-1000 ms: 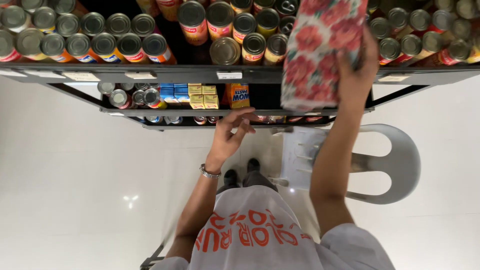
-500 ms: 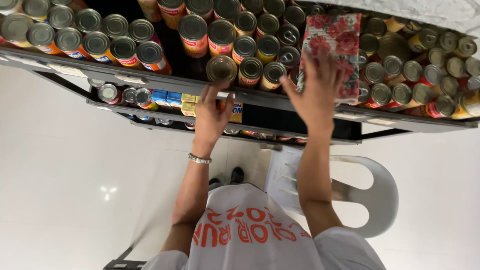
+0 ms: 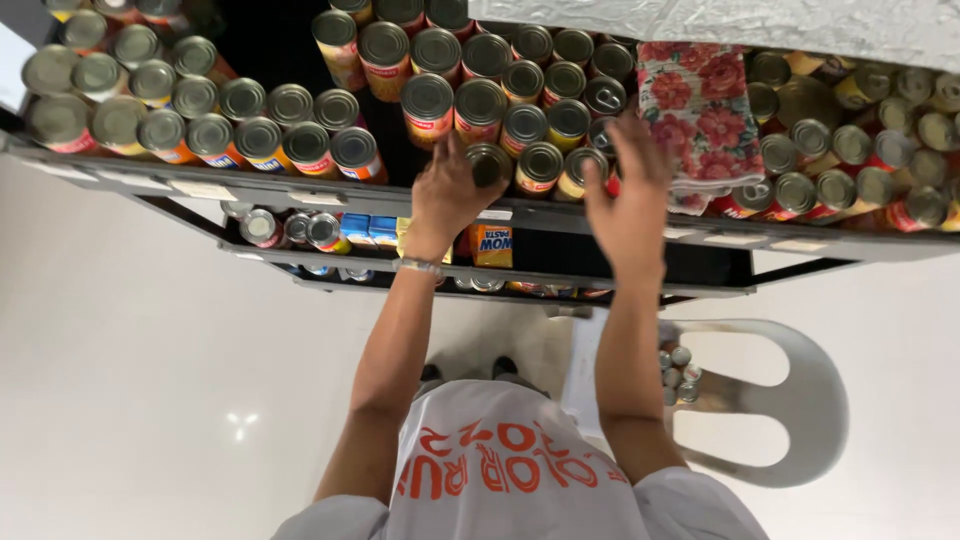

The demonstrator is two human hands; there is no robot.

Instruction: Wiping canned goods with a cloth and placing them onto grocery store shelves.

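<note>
Nearest the camera is the person's white shirt [image 3: 520, 480] with orange lettering across the chest. Beyond it, on the pale floor, stands a white plastic chair [image 3: 800, 400]; a few small tins [image 3: 678, 372] sit on its seat.

Both forearms reach up to a dark metal shelf rack [image 3: 300, 195]. A thin bracelet [image 3: 420, 266] circles the left wrist. The left hand [image 3: 450, 195] is curled around a can [image 3: 490, 163] with a silver lid, at the front edge of the upper shelf, fingers gripping its side. The right hand [image 3: 630, 195] is spread open with loose fingers, holding nothing; its fingertips are near the cans just beside a folded floral cloth [image 3: 700, 120], red and pink flowers on white, lying among the cans.

The lower shelf holds small blue boxes [image 3: 368, 228], a yellow-orange packet [image 3: 490, 245] and a few cans on their sides. White price tags [image 3: 205, 190] run along the upper shelf's front rail. Farther back, cans [image 3: 260, 125] with silver lids and red, orange and yellow labels lie in rows, lids towards the aisle.
</note>
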